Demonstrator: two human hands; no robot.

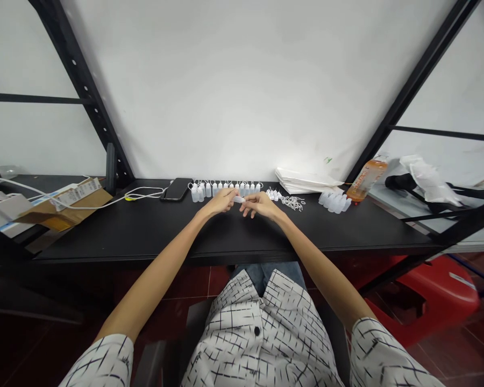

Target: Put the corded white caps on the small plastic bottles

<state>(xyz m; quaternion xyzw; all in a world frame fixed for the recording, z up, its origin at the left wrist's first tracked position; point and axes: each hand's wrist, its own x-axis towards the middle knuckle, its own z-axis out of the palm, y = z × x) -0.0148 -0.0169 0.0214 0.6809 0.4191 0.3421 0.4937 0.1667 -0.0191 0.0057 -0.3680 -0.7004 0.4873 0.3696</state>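
Note:
Between my two hands, above the black table, a small white plastic dropper bottle lies sideways. My left hand is closed around one end of it. The fingers of my right hand pinch the other end. Just behind my hands stands a row of several small white bottles with caps and loops on top. To the right of my right hand lie a little heap of white caps and a pile of thin white loops. Further right is a cluster of bottles without caps.
A phone with a white cable lies left of the row. Folded white sheets are stacked at the back right, near an orange drink bottle. An opened cardboard box sits left. Black rack posts frame the black table.

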